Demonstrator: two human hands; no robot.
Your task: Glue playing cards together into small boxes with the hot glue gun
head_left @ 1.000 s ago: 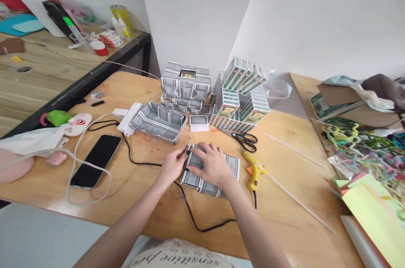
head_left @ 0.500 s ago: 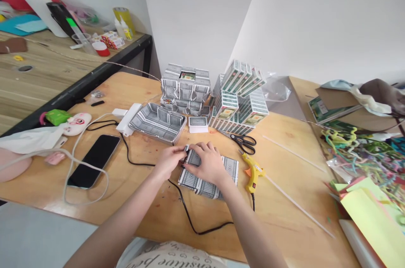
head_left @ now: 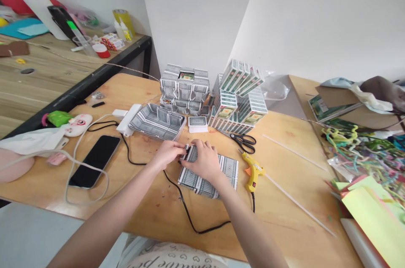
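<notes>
A flat panel of grey-patterned playing cards (head_left: 228, 171) lies on the table in front of me. My left hand (head_left: 168, 154) is closed at its far left corner, fingertips pinching a small folded card piece (head_left: 187, 148). Across the panel's upper left part rests my right hand (head_left: 205, 160), thumb and fingers bent around the same corner and hiding much of it. Behind my hands sit an open tray made of cards (head_left: 155, 122) and a small stack of cards (head_left: 198, 124). To the right lies a yellow hot glue gun (head_left: 253, 172), with black scissors (head_left: 243, 140) just beyond.
At the back stand a card-covered box (head_left: 185, 87) and stacked card packs (head_left: 238, 99). A phone (head_left: 95, 160) and white cable lie left, beside a power strip (head_left: 129, 119). Glue sticks (head_left: 300, 205) lie right, near coloured paper (head_left: 373, 221). A black cord crosses before the panel.
My left hand has shifted slightly up and left at the panel's corner. My right thumb and fingers have moved a little left along the same edge. The panel stays in place.
</notes>
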